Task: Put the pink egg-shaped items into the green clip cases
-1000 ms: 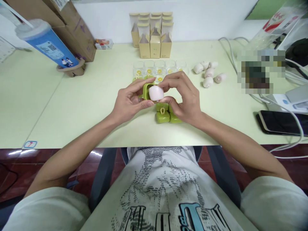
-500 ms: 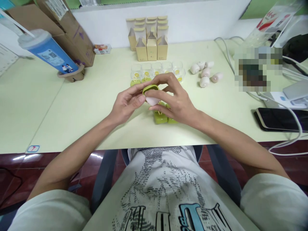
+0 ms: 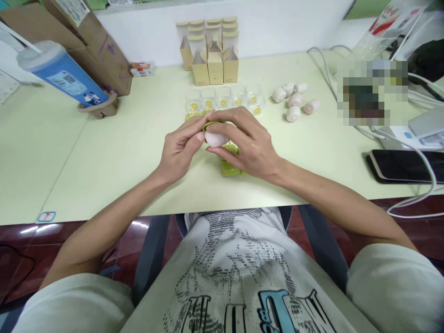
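Above the table's front half, my left hand (image 3: 180, 150) is closed on a small green cover (image 3: 208, 124) with a dark rim. My right hand (image 3: 251, 143) pinches a smooth, pale pinkish-white rounded piece (image 3: 216, 139) against that cover, its fingers bent over the top. Part of the cover is hidden by the fingers, so how deep the white piece sits cannot be told. Just beneath my right hand lie green cases (image 3: 231, 168) with pale loops, partly covered. Other green cases (image 3: 192, 115) peek out behind the fingertips.
Clear plastic cups with yellow smiley stickers (image 3: 223, 97) stand in rows behind my hands. Several white rounded pieces (image 3: 293, 113) lie to the right. Open tan boxes (image 3: 215, 69) stand by the wall. A blue tumbler (image 3: 74, 76) is left; a phone (image 3: 402, 166) and cables are right.
The white piece now shows turned more level against the green cover, and my right fingers have closed further over it. The whole view has shifted slightly.
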### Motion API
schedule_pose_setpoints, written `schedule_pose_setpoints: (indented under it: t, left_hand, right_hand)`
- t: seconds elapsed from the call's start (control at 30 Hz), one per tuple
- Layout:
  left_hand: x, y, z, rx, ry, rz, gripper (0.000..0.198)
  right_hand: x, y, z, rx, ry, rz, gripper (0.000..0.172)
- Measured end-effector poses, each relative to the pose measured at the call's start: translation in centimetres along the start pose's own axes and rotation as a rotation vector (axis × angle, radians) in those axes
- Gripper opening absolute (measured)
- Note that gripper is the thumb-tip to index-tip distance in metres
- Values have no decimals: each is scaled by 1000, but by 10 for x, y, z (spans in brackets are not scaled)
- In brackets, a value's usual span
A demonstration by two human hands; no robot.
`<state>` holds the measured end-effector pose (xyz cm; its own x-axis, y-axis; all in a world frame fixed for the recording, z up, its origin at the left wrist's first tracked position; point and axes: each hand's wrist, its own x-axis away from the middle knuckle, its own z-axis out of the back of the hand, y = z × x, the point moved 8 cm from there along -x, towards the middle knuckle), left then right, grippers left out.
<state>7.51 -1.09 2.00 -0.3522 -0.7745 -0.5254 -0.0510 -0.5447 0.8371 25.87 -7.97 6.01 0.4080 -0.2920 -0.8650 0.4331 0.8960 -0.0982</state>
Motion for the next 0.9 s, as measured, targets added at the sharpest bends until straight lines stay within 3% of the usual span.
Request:
schedule_pose_setpoints:
  t: [0.07, 0.23, 0.43, 0.63, 0.8, 0.9]
  left_hand:
    - [-1, 2, -2, 3, -10, 11, 59]
    - [-5, 13, -4, -1, -9, -1, 56]
    - [-6, 23, -7, -52, -44, -17, 56]
    - [-5, 7, 0, -20, -44, 51, 60]
    - [-5, -2, -4, 109, -110, 62, 70]
    - [-5, 2, -4, 96, -80, 55, 76]
  right_hand:
    - [0, -2, 2, -26, 23, -1, 37]
    - [-1, 8, -8, -105, -88, -207, 39]
    - [-5, 7, -8, -122, -97, -189, 40]
    - [-3, 17, -6, -114, -186, -296, 43]
    - [1, 16, -3, -38, -86, -83, 42]
    - [4, 17, -3, 7, -46, -47, 41]
